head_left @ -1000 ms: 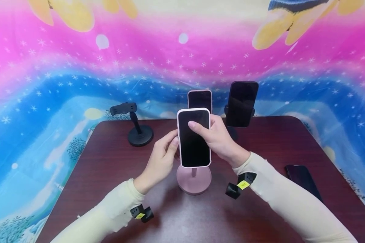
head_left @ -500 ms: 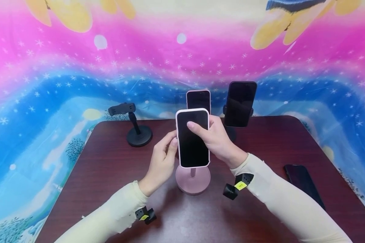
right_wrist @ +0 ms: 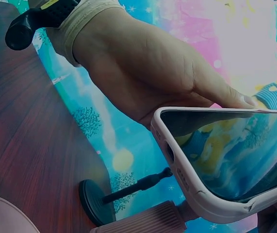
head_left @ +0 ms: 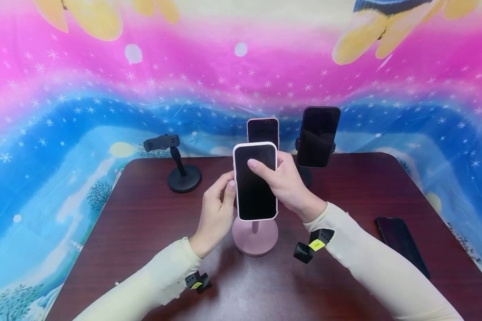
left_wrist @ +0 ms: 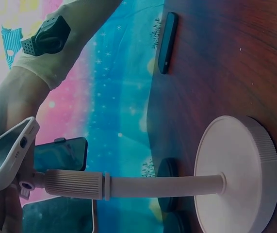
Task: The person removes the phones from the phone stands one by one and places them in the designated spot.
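Observation:
A phone in a white case [head_left: 256,196] stands upright at the head of a pink phone stand, its dark screen facing me. The stand's round base [head_left: 255,240] rests on the table, and its ribbed post [left_wrist: 162,187] shows in the left wrist view. My right hand [head_left: 293,187] grips the phone's right side, thumb laid over the screen and fingers hidden behind. On the opposite side, my left hand [head_left: 214,211] holds the phone's left edge, thumb at the rim and other fingers going behind. The stand's holder is mostly hidden by the phone.
Behind stands another phone with a pink edge [head_left: 263,131]. A black phone [head_left: 319,138] is held in a stand at the back right. An unloaded black phone stand [head_left: 184,178] is at the back left. A dark phone [head_left: 401,243] lies on the table [head_left: 152,227] at right.
My left wrist has shifted slightly to the right and turned inward. The right hand and the white-cased phone stay nearly where they were.

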`<state>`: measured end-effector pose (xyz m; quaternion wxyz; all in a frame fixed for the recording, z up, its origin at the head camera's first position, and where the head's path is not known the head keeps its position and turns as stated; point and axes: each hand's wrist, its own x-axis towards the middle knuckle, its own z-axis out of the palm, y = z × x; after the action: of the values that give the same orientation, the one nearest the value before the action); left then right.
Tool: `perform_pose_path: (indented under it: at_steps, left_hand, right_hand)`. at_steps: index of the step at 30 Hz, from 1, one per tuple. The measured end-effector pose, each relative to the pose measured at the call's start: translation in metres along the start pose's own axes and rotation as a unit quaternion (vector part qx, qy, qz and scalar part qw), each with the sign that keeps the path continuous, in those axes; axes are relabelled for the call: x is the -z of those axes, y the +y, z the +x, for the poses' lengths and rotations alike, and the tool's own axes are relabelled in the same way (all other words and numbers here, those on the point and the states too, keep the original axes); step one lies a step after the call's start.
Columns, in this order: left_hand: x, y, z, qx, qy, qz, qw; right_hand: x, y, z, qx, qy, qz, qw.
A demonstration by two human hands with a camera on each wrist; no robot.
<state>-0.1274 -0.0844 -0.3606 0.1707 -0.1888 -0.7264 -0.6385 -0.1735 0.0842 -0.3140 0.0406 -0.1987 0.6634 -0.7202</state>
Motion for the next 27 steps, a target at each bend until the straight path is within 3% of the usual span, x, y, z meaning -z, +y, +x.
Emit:
perform_pose_path:
  at_steps: [16, 27]
  left_hand:
    - [-0.0017, 0.0001, 0.0026, -0.035, 0.019, 0.011, 0.9991]
    - [-0.0038, -0.0010, 0.0049, -0.034, 0.011, -0.010, 0.9993]
  right_hand:
    - [-0.0039, 0.0001, -0.0001, 0.003, 0.000, 0.007, 1.0000]
    - [0.0015, 0.0011, -0.0003, 0.010, -0.006, 0.010, 0.9999]
